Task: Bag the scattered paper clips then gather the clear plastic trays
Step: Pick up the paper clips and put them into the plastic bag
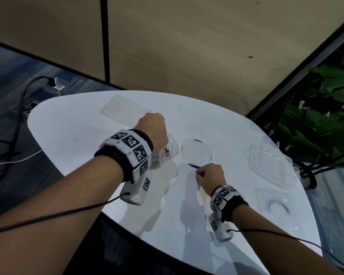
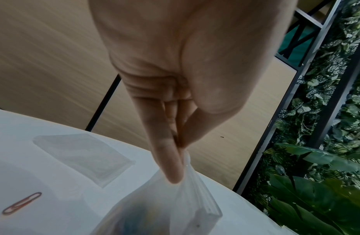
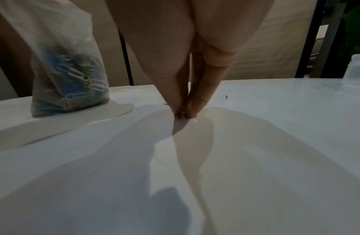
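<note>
Several clear plastic trays lie about the white tabletop point(image 1: 72, 135), and going from left to right the first is a flat one point(image 1: 125, 111) at the far left, just beyond the left hand point(image 1: 154, 130). A single reddish paper clip point(image 2: 21, 203) lies loose on the tabletop left of that hand in the left wrist view; its long axis runs diagonally, low left to high right. The left hand pinches the gathered top of a clear bag point(image 3: 68, 76) between thumb and forefinger, and the bag hangs down with a cluster of blue and white clips inside, its bottom on or just above the tabletop. Just right of the bag a second tray point(image 1: 196, 153) with a blue rim sits near the middle, and the right hand point(image 1: 210, 176) is at its near edge, fingertips point(image 3: 192, 111) drawn together in a narrow pinch pressed down at the surface; whether a clip is caught between them cannot be told. Farther right lie two more trays point(image 1: 268, 163), one nearer the person point(image 1: 276, 204). The loose reddish clip lies on the bag's left side, so the left hand is the nearer one, yet that hand is taken up with the bag; the free right hand would probably have to cross past the bag to reach it.
</note>
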`<state>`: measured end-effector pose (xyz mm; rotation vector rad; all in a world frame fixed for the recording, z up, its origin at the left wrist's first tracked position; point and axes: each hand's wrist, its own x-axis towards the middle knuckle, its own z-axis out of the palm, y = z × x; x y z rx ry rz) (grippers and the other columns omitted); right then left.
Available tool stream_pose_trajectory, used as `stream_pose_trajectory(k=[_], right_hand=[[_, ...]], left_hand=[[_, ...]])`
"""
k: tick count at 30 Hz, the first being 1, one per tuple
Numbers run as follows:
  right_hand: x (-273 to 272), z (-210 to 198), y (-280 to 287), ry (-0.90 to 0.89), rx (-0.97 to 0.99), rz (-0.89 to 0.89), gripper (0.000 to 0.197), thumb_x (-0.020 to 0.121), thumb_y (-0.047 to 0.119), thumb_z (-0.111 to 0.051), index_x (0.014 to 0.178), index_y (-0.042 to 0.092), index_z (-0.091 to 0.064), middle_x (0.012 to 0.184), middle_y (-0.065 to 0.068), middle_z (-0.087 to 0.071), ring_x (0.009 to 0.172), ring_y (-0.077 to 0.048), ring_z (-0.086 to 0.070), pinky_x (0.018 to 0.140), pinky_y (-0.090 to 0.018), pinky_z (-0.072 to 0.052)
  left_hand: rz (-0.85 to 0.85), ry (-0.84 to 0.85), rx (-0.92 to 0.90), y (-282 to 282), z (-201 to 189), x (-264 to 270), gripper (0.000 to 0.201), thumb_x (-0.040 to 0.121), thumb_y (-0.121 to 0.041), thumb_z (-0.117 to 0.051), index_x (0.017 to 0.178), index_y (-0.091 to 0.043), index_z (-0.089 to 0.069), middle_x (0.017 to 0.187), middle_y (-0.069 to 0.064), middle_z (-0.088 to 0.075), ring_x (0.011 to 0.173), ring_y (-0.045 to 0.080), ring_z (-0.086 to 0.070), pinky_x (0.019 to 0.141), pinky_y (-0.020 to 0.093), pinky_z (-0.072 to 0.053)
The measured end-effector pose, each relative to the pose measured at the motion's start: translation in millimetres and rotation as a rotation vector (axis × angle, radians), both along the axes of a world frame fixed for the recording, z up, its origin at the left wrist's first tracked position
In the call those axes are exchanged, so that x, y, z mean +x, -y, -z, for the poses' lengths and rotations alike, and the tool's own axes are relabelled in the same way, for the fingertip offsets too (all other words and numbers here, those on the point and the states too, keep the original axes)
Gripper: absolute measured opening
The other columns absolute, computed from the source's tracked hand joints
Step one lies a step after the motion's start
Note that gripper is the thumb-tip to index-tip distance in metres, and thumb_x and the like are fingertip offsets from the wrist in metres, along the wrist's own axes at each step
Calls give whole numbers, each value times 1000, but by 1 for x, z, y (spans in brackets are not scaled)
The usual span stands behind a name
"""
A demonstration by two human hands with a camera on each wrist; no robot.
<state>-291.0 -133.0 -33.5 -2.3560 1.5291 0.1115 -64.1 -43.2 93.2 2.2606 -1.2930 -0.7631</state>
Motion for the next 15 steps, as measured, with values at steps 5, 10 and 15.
stream_pose_trajectory(k=[5,10,15], right_hand=[[7,-4,9,38,121,165,13,57,3,-74,63,14,-76,70,3,-71,65,-15,-65,53,-19,-50],[14,-8,15,-70,94,7,13,63,8,-78,72,15,-74,84,-4,-72,84,-22,-65,67,-25,-53],[37,-52,15,529,224,145,10,64,7,-77,71,14,-78,71,-7,-75,70,-21,-73,77,-31,-60]], left_hand=[[-2,-16,-37,-3,1,1,22,87,-5,-59,101,-8,-77,111,11,-72,105,29,-67,90,34,-57],[-6,-25,-68,-5,2,3,24,89,-4,-58,97,-11,-78,104,7,-74,102,24,-68,86,27,-54],[5,-65,-53,2,5,4,23,89,-1,-57,92,-9,-79,75,-1,-67,83,23,-70,86,34,-60]])
